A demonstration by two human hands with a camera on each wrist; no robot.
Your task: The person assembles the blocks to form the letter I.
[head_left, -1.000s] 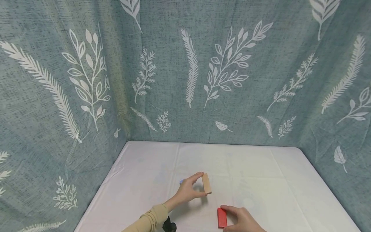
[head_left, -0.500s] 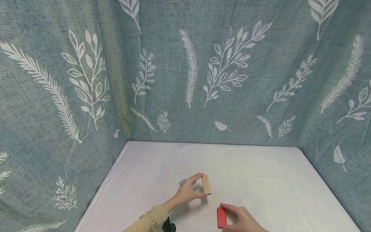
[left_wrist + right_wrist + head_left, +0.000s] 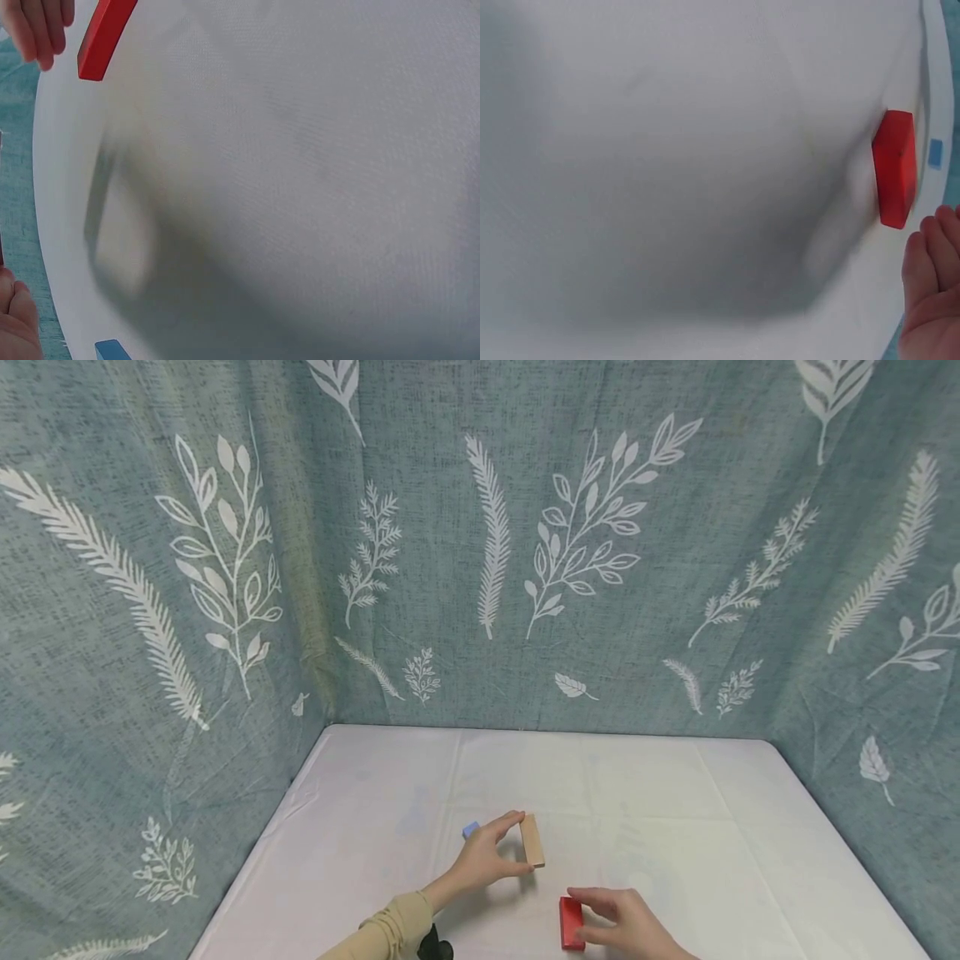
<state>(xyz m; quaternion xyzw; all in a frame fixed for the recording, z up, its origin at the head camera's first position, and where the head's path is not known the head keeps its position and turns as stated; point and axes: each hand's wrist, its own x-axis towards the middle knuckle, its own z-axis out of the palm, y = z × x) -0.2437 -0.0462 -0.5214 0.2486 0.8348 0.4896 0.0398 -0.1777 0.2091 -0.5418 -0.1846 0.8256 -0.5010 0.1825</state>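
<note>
A light wooden block [image 3: 532,841] is pinched at its two ends between the thumb and fingers of my left hand [image 3: 480,860]. It is held above the white table, with a shadow below it in the left wrist view. Closer to me a red block [image 3: 572,924] lies on the table. My right hand [image 3: 622,920] is just right of it, thumb and fingers spread. Both wrist views show a gap between that hand [image 3: 934,277] and the red block [image 3: 894,171]. A small blue block [image 3: 471,829] lies behind my left hand, partly hidden by it in the head view.
The white cloth-covered table [image 3: 675,802] is bordered by green-blue leaf-patterned curtains [image 3: 480,568] at the back and sides. A black object [image 3: 435,945], partly out of view, shows beneath my left sleeve [image 3: 386,929].
My right thumb has come off the near end of the red block and that hand has loosened from it. The left hand keeps the wooden block, nearly still.
</note>
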